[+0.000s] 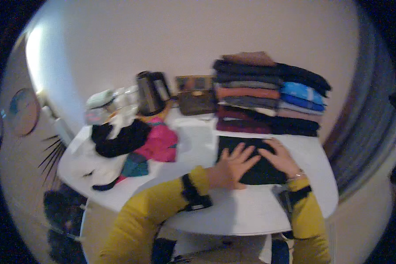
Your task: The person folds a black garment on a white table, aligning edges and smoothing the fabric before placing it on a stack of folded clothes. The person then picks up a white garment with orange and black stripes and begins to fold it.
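A dark, folded piece of cloth (262,170) lies flat on the white table (198,216) before me. My left hand (234,166) rests on its left side, palm down with the fingers spread. On its right side lies my right hand (280,156), fingers also apart and pointing up and to the left. Neither hand grips the cloth; both press or lie flat on it. Just behind it stand two stacks of folded clothes, a left stack (247,94) and a right stack (302,105), in black, grey, orange, maroon and blue.
Loose clothes lie at the left: a black garment (122,138), a pink garment (160,142), a teal piece (135,166) and white cloth. Along the wall stand an electric kettle (150,94) and a brown bag (196,99). A grey curtain (359,109) hangs at the right.
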Demonstrator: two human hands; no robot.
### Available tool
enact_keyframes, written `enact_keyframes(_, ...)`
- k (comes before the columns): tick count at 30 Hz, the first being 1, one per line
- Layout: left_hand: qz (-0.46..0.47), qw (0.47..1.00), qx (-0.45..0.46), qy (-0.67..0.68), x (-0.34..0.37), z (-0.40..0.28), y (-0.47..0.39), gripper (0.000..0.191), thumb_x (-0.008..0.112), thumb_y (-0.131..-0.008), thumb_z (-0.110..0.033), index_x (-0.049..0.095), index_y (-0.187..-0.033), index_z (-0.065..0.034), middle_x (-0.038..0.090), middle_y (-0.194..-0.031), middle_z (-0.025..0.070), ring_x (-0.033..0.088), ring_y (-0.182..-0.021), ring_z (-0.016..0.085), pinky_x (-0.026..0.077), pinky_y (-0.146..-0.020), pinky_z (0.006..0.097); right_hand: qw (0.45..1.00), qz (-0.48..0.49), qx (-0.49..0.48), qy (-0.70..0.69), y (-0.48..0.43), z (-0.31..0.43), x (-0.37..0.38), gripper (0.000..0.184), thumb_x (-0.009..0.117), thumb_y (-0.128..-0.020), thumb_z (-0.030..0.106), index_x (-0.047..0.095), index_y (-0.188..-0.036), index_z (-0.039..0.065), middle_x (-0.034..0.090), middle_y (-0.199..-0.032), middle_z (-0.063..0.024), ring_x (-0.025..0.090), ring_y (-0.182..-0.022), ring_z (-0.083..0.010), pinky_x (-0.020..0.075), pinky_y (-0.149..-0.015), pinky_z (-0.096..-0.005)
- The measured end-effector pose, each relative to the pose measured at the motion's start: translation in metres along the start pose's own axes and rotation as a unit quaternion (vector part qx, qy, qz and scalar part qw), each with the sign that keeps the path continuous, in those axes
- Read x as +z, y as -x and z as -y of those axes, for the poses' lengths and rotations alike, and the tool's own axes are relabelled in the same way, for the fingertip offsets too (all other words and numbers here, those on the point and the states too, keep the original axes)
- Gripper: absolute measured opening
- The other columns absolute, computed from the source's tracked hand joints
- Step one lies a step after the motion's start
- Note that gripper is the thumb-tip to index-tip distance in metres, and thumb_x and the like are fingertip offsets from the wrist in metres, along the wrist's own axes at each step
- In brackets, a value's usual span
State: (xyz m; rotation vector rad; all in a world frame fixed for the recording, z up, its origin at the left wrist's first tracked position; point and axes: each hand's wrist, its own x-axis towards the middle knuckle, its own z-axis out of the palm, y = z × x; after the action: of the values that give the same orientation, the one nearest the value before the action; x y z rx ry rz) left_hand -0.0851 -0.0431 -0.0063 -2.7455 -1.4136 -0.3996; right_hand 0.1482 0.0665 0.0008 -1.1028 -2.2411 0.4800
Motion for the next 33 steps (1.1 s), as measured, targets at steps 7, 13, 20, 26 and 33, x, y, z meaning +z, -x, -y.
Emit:
enact_keyframes(7,0.011,0.998,-0.022,0.051,-0.006,-0.006,0.004,0.108,0.082,-0.069,-0.029,0.024,-0.158,-0.0079,0.014,-0.163,0.028,0.015,-0.149,0.052,0.027,-0.102,0.0806,0.992,-0.024,-0.123,0.0,0.005,0.025,-0.01,0.045,0.08,-0.082,0.03,0.069,-0.116,0.003,0.064,-0.127,-0.0228,0.056,-0.126,-0.0382,0.042,-0.109,-0.043)
enact_keyframes(13,0.001,0.996,-0.074,0.043,0.001,0.007,0.0,0.114,0.082,-0.072,-0.039,0.016,-0.158,-0.0044,0.011,-0.165,0.0247,0.012,-0.151,0.049,0.028,-0.105,0.0782,0.965,0.065,-0.251,0.032,0.016,0.054,-0.018,0.064,0.085,-0.072,0.031,0.063,-0.125,0.003,0.063,-0.129,-0.0213,0.054,-0.128,-0.0378,0.0406,-0.109,-0.0461)
enact_keyframes(20,-0.012,0.994,-0.098,0.035,0.005,0.023,-0.005,0.107,0.08,-0.072,-0.038,0.024,-0.153,0.0049,0.016,-0.162,0.0282,0.016,-0.15,0.048,0.031,-0.103,0.0767,0.944,0.113,-0.24,0.194,0.016,0.074,0.0,0.091,0.08,-0.068,0.016,0.038,-0.147,0.003,0.046,-0.15,-0.0178,0.039,-0.142,-0.0358,0.0299,-0.116,-0.0524)
enact_keyframes(26,-0.055,0.994,-0.091,-0.031,0.007,0.014,-0.007,0.1,0.078,-0.075,-0.037,0.03,-0.149,0.0094,0.027,-0.157,0.0307,0.026,-0.146,0.048,0.038,-0.102,0.0719,0.948,0.067,-0.217,0.222,0.011,0.064,0.011,0.089,0.081,-0.068,0.015,0.039,-0.147,0.003,0.047,-0.15,-0.0157,0.04,-0.142,-0.0328,0.0308,-0.116,-0.0519)
enact_keyframes(33,-0.055,0.988,-0.083,-0.12,0.012,0.005,-0.004,0.099,0.079,-0.075,-0.033,0.028,-0.15,0.0071,0.027,-0.158,0.0291,0.03,-0.145,0.048,0.036,-0.108,0.0681,0.949,0.029,-0.221,0.221,0.012,0.052,0.022,0.089,0.083,-0.064,0.015,0.045,-0.143,0.004,0.048,-0.148,-0.0152,0.043,-0.141,-0.0315,0.033,-0.114,-0.0482)
